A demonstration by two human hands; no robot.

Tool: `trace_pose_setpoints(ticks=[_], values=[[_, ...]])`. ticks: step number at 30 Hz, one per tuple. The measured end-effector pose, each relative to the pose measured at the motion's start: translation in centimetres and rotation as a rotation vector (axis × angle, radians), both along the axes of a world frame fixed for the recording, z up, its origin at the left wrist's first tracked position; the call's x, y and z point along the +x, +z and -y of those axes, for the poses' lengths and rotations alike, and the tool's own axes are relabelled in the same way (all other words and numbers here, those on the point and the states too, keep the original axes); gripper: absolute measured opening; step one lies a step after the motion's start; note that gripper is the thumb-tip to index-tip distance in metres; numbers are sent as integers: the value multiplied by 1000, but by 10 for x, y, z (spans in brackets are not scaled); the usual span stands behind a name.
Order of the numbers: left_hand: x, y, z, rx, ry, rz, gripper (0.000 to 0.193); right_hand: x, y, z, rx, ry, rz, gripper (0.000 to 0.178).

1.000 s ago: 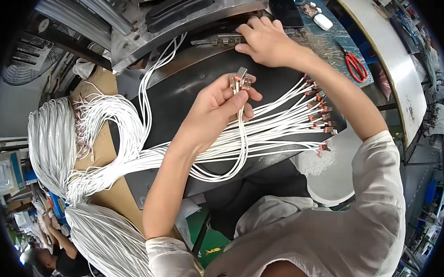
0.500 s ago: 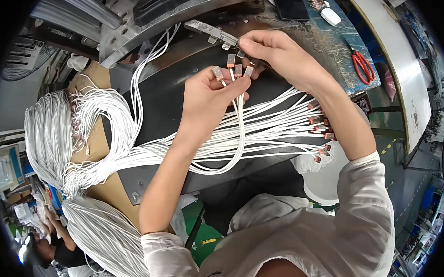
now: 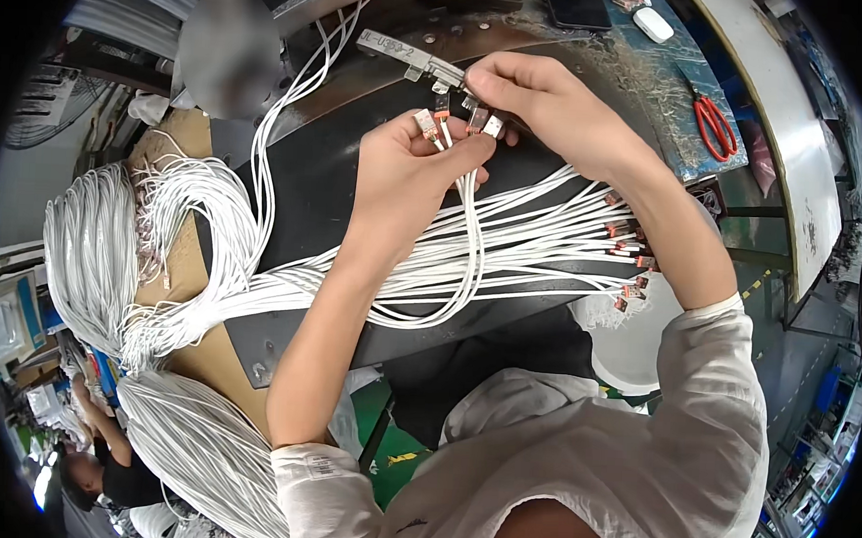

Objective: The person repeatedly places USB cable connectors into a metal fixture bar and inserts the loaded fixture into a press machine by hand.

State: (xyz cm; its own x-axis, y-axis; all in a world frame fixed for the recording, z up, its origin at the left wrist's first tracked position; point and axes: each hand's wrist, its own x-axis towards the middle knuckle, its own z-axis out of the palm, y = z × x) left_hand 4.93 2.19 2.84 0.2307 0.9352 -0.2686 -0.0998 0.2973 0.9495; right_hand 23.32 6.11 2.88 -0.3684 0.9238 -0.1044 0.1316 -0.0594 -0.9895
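Several white cables (image 3: 469,237) are pinched in my left hand (image 3: 401,181), their metal-tipped plugs (image 3: 425,124) with orange bands poking up past the thumb. My right hand (image 3: 558,111) grips the end of a narrow grey metal bar (image 3: 388,46), which has small metal tabs along its lower edge. The plugs sit just below the bar near my right fingertips; whether any of them touches it I cannot tell. From my left hand the held cables loop down over a spread of white cables (image 3: 538,240) lying on the black work surface, their plugs (image 3: 632,291) at the right.
Bundled white cables (image 3: 90,254) hang at the left over brown board (image 3: 182,287). Red-handled scissors (image 3: 714,128), a phone (image 3: 575,6) and a white case (image 3: 652,25) lie at the upper right. A white tub (image 3: 625,350) stands below the plugs. Another person (image 3: 105,457) is at lower left.
The plugs in my left hand have shifted and turned slightly beneath the bar, bunching nearer my right fingers. Both hands keep their holds. A blurred round patch now covers part of the upper left.
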Motion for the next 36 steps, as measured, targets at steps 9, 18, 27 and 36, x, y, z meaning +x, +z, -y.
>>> trace_pose_setpoints(ticks=[9, 18, 27, 36], values=[[-6, 2, 6, -17, 14, 7, 16, 5, 13, 6, -96, -7, 1, 26], [-13, 6, 4, -68, -44, -39, 28, 10, 19, 3, 15, 85, 40, 24], [-9, 7, 13, -61, 24, -44, 32, 17, 11, -8, -17, 150, -7, 29], [-14, 8, 11, -95, -116, 69, 31, 19, 18, -8, -27, 201, 81, 32]])
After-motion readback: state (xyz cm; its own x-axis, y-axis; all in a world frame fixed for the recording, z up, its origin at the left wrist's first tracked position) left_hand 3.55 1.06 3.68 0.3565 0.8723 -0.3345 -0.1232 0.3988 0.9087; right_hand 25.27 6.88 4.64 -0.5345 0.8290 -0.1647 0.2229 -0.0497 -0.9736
